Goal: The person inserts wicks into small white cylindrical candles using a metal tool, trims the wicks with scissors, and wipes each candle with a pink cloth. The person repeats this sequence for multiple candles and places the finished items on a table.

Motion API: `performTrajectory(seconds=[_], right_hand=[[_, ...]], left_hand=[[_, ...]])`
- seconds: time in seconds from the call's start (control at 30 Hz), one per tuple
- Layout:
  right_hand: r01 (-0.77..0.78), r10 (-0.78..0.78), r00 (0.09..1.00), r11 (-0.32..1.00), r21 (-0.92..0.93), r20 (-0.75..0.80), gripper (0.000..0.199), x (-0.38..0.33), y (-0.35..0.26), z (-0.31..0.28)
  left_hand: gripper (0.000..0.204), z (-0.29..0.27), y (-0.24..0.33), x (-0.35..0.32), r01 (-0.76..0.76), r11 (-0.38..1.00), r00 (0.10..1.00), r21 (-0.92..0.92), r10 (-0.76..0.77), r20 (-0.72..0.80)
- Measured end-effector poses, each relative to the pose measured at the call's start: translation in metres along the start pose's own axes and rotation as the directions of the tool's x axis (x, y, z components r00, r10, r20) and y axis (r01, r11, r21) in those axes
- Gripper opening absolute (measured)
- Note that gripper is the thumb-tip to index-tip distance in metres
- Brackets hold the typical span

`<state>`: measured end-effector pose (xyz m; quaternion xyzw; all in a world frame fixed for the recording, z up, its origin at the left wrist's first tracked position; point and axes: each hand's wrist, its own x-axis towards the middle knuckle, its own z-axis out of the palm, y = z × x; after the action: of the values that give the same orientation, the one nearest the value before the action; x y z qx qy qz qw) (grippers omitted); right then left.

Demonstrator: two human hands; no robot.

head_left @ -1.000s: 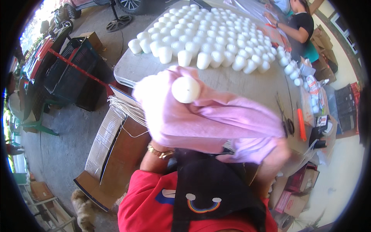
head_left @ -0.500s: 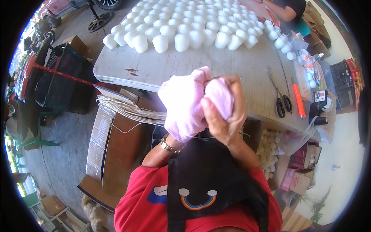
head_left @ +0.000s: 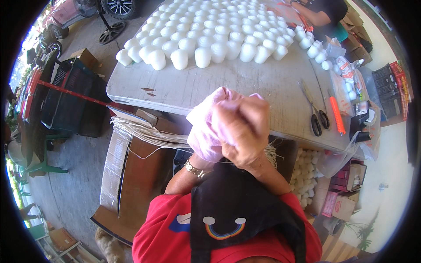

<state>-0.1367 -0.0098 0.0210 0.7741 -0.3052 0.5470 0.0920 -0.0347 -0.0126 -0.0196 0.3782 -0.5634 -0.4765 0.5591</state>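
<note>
Soft pink cloth (head_left: pixel 201 140), bunched into a round lump, is held by the near edge of the long, flat grey table (head_left: pixel 175 90). The right hand (head_left: pixel 245 127) is blurry, but its fingers look curled tight over the cloth. The left hand (head_left: pixel 201 161) is nearly all hidden by the cloth, so I cannot tell how far open it is or what it holds. A big brown cardboard box (head_left: pixel 142 179) sits near the table's front left side, with a bunch of thin white strings (head_left: pixel 151 135) across its top. On the table's right side lie long metal scissors with black handles (head_left: pixel 316 122) and a thin orange stick-shaped tool (head_left: pixel 337 115). Lots of small, round, white cups (head_left: pixel 202 57) crowd the table's far half. Another person's bare arm (head_left: pixel 312 15) rests by the table's far right side.
</note>
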Motion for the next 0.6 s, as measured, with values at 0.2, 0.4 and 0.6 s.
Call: performTrajectory(seconds=[0.2,0.4,0.6], right_hand=[[0.107,-0.107,0.994,0.994,-0.003,0.023,0.031,-0.014,-0.010,0.001],[-0.242,0.250,0.968,0.955,0.171,-0.030,0.035,-0.006,0.001,-0.014],[-0.195,0.194,0.980,0.981,0.018,0.033,0.037,0.004,0.000,-0.011]], left_hand=[[0.037,-0.007,0.017,0.009,0.025,0.998,0.998,0.055,-0.028,0.051],[0.023,-0.001,0.027,0.015,-0.164,0.954,0.986,0.251,0.149,0.078],[0.034,-0.001,0.025,0.005,-0.174,0.949,0.985,0.264,0.169,0.043]])
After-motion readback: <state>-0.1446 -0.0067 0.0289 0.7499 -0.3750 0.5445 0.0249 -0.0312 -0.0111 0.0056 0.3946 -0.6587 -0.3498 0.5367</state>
